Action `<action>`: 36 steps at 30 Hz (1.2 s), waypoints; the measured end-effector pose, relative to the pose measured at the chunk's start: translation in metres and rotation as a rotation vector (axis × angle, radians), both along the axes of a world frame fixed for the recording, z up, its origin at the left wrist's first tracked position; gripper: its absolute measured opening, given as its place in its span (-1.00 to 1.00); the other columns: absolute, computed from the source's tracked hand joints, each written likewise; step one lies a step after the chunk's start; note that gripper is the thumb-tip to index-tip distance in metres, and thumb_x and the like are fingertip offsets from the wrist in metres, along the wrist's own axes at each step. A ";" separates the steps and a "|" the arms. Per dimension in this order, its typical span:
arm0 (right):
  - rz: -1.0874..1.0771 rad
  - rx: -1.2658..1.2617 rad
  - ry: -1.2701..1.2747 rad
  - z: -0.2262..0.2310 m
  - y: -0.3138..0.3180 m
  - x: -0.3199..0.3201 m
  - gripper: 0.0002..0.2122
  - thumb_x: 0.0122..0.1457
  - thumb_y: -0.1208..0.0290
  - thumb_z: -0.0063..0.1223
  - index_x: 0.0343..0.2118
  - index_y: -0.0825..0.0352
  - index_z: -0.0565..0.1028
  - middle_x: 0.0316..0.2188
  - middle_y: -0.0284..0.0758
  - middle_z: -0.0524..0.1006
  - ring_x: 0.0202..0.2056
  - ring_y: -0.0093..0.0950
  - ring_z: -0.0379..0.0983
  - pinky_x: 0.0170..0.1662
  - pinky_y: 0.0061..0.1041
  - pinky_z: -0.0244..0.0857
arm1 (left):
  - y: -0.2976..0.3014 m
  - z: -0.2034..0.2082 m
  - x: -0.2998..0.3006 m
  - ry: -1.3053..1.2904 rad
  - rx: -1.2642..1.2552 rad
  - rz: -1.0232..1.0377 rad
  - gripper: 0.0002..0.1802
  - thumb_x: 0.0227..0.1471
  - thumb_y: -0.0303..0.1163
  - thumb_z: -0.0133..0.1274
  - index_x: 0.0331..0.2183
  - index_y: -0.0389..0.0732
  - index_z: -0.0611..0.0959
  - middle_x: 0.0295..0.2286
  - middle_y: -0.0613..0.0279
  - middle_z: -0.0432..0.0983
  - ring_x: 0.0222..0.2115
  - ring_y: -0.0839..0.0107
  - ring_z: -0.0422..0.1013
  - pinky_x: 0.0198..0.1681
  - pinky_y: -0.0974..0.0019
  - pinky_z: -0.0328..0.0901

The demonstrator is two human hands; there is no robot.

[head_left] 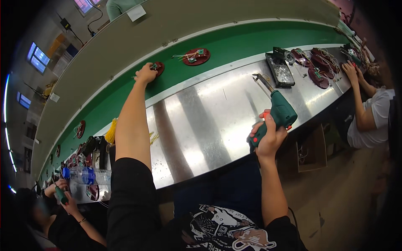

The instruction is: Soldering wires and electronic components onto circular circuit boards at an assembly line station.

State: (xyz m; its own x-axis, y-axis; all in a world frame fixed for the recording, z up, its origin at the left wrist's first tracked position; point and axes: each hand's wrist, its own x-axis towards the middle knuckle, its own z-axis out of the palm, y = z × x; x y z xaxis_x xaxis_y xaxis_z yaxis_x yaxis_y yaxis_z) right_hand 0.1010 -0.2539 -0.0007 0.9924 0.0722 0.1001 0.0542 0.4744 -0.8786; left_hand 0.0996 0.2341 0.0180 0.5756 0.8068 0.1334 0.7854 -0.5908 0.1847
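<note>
My left hand (146, 74) reaches far out over the green belt, its fingers closed on the near left edge of a dark red oval piece (159, 69) that bears a small green circuit board. The fingers hide part of that piece. In my right hand (270, 140) is a green soldering gun (283, 109) with red buttons, held above the metal table. Its long tip points up and away to the left, touching nothing. A second dark red oval piece (197, 57), with a circuit board and pale wires, lies on the belt to the right of my left hand.
A black box (280, 71) with silvery contents stands on the metal table (209, 125). Wired oval pieces (319, 78) lie beyond it. Left are yellow wires (111, 131) and a plastic bottle (90, 175). Co-workers sit on both sides; the left one holds a green tool (61, 195).
</note>
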 end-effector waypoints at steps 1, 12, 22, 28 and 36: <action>-0.002 0.008 -0.003 0.001 0.001 0.000 -0.78 0.24 0.40 -0.01 -0.20 0.49 0.41 -0.38 -0.22 0.48 -0.69 -0.54 0.40 -0.66 -0.55 0.27 | -0.001 0.002 0.000 0.000 -0.003 0.002 -0.33 -0.05 -0.11 0.20 0.14 0.01 0.50 0.07 0.22 0.48 0.08 0.03 0.35 0.12 -0.08 0.22; 0.101 0.014 0.040 -0.008 -0.005 0.005 -0.78 0.26 0.36 -0.01 -0.19 0.46 0.42 -0.38 -0.26 0.48 -0.66 -0.53 0.38 -0.62 -0.52 0.28 | -0.225 0.020 -0.103 -0.527 -0.109 -0.934 -0.82 -0.19 -0.42 0.19 -0.40 -0.17 0.74 -0.40 0.12 0.62 -0.32 0.13 0.45 -0.16 0.14 0.35; 0.117 -0.020 -0.015 -0.008 0.004 0.005 -0.76 0.26 0.36 -0.02 -0.17 0.47 0.41 -0.36 -0.24 0.47 -0.64 -0.51 0.39 -0.60 -0.51 0.29 | -0.273 -0.016 -0.153 -0.447 0.179 -0.852 -0.77 -0.10 -0.45 0.18 -0.28 -0.14 0.72 -0.26 0.18 0.59 -0.21 0.09 0.42 -0.09 0.11 0.31; 0.110 -0.042 -0.031 -0.004 -0.005 0.004 -0.75 0.24 0.37 -0.01 -0.16 0.48 0.39 -0.34 -0.22 0.48 -0.64 -0.51 0.40 -0.60 -0.50 0.30 | -0.317 0.016 -0.149 -0.615 0.066 -0.840 -0.82 -0.07 -0.49 0.17 -0.32 -0.22 0.72 -0.25 0.17 0.61 -0.19 0.11 0.44 -0.09 0.11 0.33; 0.179 -0.097 0.032 -0.007 0.003 0.004 -0.76 0.26 0.31 -0.04 -0.27 0.45 0.45 -0.54 -0.25 0.46 -0.66 -0.50 0.37 -0.59 -0.52 0.28 | -0.295 -0.024 -0.148 -0.590 -0.090 -0.940 -0.85 -0.11 -0.58 0.15 -0.39 -0.24 0.72 -0.29 0.19 0.65 -0.21 0.16 0.48 -0.14 0.16 0.41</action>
